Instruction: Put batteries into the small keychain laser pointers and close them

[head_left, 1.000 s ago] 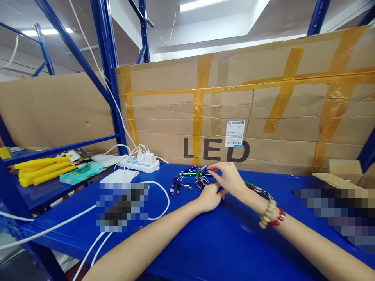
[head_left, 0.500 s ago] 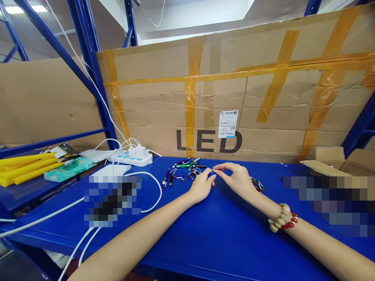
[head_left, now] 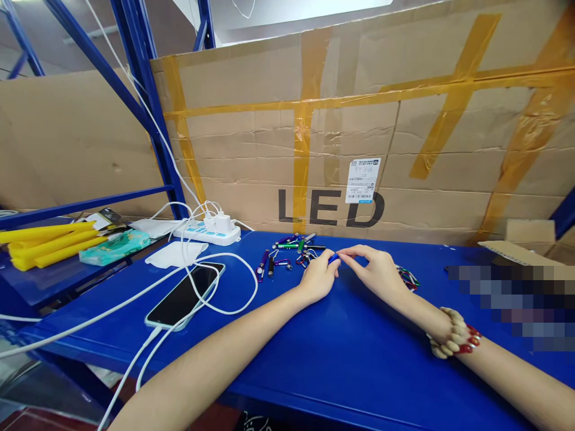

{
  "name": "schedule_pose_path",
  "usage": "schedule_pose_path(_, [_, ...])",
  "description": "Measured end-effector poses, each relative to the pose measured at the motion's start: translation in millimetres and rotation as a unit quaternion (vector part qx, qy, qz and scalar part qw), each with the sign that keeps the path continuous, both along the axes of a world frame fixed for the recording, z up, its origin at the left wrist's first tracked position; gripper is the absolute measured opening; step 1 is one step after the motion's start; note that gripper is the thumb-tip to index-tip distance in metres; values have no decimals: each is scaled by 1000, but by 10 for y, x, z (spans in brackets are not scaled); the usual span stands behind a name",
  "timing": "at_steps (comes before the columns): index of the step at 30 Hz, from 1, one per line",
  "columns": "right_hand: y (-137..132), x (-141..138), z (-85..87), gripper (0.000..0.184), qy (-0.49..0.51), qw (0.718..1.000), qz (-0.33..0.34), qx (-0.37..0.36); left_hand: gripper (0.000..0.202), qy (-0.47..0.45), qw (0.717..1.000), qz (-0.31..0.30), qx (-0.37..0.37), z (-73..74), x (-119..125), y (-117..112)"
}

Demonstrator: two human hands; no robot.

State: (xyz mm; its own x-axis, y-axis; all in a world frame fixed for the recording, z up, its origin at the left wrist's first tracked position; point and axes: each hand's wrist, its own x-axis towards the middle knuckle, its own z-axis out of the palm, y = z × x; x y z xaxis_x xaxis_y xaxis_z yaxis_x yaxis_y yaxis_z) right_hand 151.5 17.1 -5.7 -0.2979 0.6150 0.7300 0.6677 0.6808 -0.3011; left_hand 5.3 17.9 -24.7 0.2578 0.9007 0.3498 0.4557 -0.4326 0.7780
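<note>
My left hand and my right hand meet over the blue table, both pinched on a small blue keychain flashlight held between their fingertips. Just behind them lies a loose pile of small coloured keychain flashlights with carabiner clips. More clips and flashlights lie partly hidden behind my right hand. A bead bracelet circles my right wrist.
A phone on a white cable lies at the left of the table. Behind it are a white power strip and a white pad. A taped cardboard wall marked LED closes the back. Yellow tubes rest on the left shelf.
My right hand drew back from the pile and joined my left hand on the blue flashlight. The view has dropped slightly.
</note>
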Motion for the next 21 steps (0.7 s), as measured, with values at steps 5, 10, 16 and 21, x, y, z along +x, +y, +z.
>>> schedule_pose_path(5, [-29, -34, -17, 22, 19, 999, 38, -12, 14, 1, 1000, 2, -1, 14, -2, -12])
schedule_pose_path(10, [-35, -41, -20, 23, 26, 998, 39, -31, 12, 9, 1000, 0, 0, 20, -1, -28])
schedule_pose_path(16, [-17, -18, -32, 22, 34, 998, 33, -46, 11, 24, 1000, -8, 5, 18, -1, -34])
schedule_pose_path(21, [-27, -28, -21, 22, 45, 996, 29, -65, 13, 30, 999, -11, 13, 25, -3, -43])
